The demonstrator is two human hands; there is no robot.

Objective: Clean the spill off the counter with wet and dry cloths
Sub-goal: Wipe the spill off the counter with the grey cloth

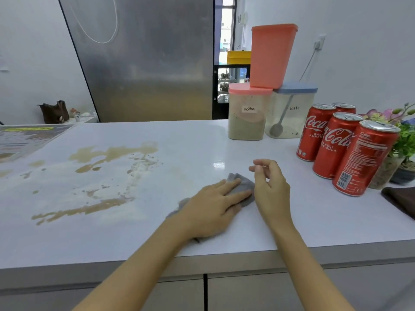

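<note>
A brown spill [116, 153] with white smears spreads over the left half of the white counter [190, 140]. A small grey cloth [243, 184] lies on the counter right of the spill. My left hand [213, 205] lies flat on the cloth with straight fingers and covers most of it. My right hand [269, 187] hovers just right of the cloth, fingers loosely curled and holding nothing. A dark brown cloth [399, 200] lies at the counter's right edge, partly out of view.
Several red cola cans [336, 144] stand at the right. Behind them are a mocha container [247, 113], a latte container [289, 111] and an orange tub [271, 55] stacked on top. Potted plants [402, 142] sit far right. A printed mat [24, 138] lies far left.
</note>
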